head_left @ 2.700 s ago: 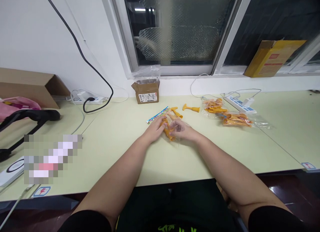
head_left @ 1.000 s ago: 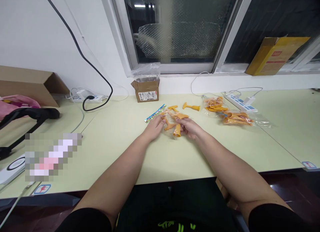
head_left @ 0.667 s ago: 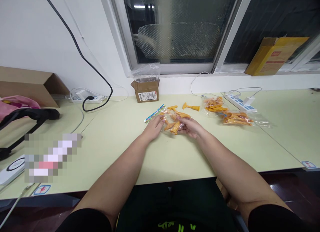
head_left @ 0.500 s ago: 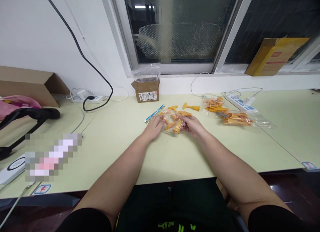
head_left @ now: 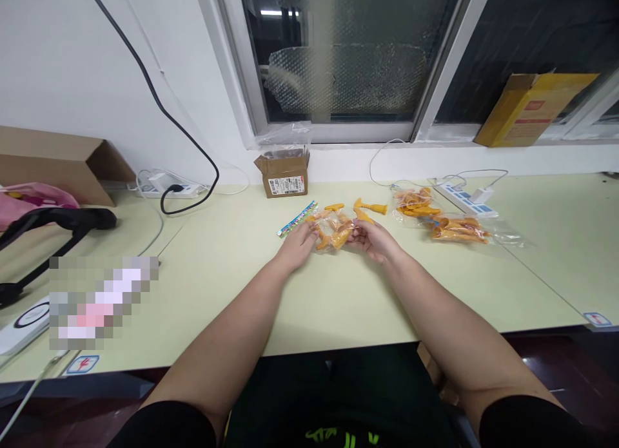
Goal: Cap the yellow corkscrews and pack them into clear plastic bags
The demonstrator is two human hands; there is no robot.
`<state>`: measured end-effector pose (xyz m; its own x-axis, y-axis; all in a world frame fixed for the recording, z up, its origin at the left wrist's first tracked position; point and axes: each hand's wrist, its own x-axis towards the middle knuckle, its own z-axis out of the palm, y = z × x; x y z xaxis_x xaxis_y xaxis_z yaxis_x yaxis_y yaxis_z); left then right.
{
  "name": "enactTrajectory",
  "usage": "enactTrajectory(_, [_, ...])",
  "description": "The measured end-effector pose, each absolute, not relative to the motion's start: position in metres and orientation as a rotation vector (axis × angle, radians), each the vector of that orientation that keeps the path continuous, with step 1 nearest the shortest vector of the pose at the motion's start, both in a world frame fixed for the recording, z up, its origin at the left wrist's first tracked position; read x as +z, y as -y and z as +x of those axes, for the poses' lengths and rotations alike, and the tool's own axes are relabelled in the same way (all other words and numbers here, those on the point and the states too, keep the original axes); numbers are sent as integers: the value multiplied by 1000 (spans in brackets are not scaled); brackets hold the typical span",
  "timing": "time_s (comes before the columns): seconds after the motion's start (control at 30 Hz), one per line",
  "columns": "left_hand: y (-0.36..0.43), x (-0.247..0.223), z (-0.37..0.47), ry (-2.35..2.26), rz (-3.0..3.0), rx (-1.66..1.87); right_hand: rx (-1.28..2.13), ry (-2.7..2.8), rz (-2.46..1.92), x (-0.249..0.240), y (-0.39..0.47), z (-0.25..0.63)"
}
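A clear plastic bag (head_left: 333,232) with orange plastic pieces inside lies between my hands. My left hand (head_left: 298,242) pinches its left side. At the bag's right side is my right hand (head_left: 373,240), its fingers closed on the bag's edge, with an orange piece (head_left: 362,214) showing just above the thumb. Beyond the bag rests a loose orange piece (head_left: 333,207), and a T-shaped orange piece (head_left: 374,207) lies to its right. A colourful patterned strip (head_left: 297,219) is next to my left hand.
Two more bags of orange pieces (head_left: 416,203) (head_left: 459,230) lie to the right near a power strip (head_left: 467,200). A small cardboard box (head_left: 284,174) stands by the wall. Black straps (head_left: 62,222) and a larger box (head_left: 58,158) are at the left.
The orange pieces in the bag have shifted between my hands. My right hand has opened slightly away from the piece under its thumb, and the patterned strip has moved slightly left.
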<state>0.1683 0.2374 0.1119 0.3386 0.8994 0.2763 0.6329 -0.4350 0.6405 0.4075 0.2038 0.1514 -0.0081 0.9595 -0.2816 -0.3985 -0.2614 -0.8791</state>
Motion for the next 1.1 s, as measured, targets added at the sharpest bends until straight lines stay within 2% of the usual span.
enactTrajectory(0.37, [-237, 113, 168, -1358, 2144, 864, 1276, 797, -1014, 156, -204, 413])
enactTrajectory(0.67, [-235, 114, 169, -1290, 2146, 924, 1785, 936, -968, 156, -195, 405])
enactTrajectory(0.73, [-235, 114, 170, -1270, 2140, 939, 1802, 1091, -984, 154, -193, 406])
enactTrajectory(0.8, [-234, 115, 170, -1251, 2137, 958, 1622, 1420, -1031, 152, -192, 407])
enactTrajectory(0.97, [-226, 122, 172, -1107, 2217, 1005, 754, 2206, -1035, 142, -191, 402])
enactTrajectory(1.1, [-221, 127, 171, -1070, 2286, 959, 527, 2349, -965, 134, -191, 392])
